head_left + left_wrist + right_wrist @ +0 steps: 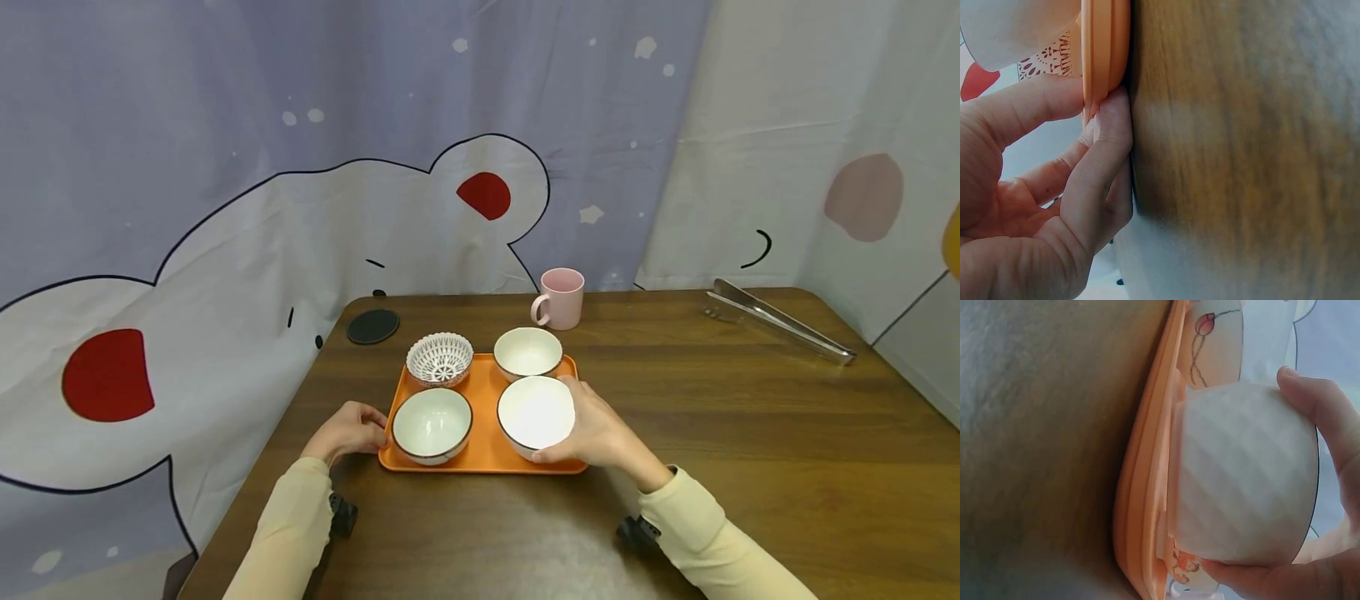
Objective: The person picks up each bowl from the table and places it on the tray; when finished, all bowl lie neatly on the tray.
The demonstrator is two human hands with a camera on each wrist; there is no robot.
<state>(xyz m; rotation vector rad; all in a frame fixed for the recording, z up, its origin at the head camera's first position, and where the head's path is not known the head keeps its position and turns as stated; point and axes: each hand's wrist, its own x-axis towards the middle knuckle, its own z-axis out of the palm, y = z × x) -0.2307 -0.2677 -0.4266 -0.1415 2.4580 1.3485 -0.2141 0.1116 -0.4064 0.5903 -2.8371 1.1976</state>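
An orange tray (pixel 486 417) lies on the wooden table with several bowls on it. My left hand (pixel 351 432) pinches the tray's left edge, thumb on the rim and fingers at its underside, as the left wrist view shows. At the front right of the tray, my right hand (pixel 592 425) grips a white bowl (pixel 1244 475) with a faceted outside and dark rim, thumb and fingers spread around its side. Beside it on the left is a flower-painted bowl (pixel 432 423). Behind them are a bowl with a dark lattice pattern (pixel 440 360) and another white bowl (pixel 528 352).
Behind the tray stands a pink mug (pixel 562 298), its handle to the left. A round black coaster (pixel 372 326) lies near the table's back left corner. Metal tongs (pixel 780 321) rest at the back right. A patterned curtain (pixel 375 100) hangs behind the table (pixel 712 433).
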